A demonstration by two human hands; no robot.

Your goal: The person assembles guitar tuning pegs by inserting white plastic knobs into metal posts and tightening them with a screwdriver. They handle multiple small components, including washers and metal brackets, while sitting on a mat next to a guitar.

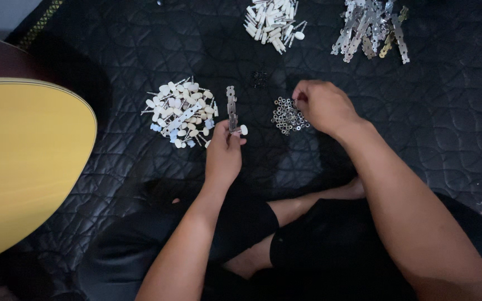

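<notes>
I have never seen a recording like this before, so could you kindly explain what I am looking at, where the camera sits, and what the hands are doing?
There is no machine here: a person sits cross-legged on a black quilted mat, and the single picture comes from a camera worn on their head, looking down at their own two bare hands.

The left hand holds a narrow metal strip upright, with a small white knob beside its grip. The right hand pinches at a small pile of metal rings.

Around them lie a heap of white-knobbed pegs to the left, another white heap at the top, a pile of metal strips at top right, and a tiny cluster of dark bits. The yellow curved surface at far left is partly cut off; I cannot tell what it is.
</notes>
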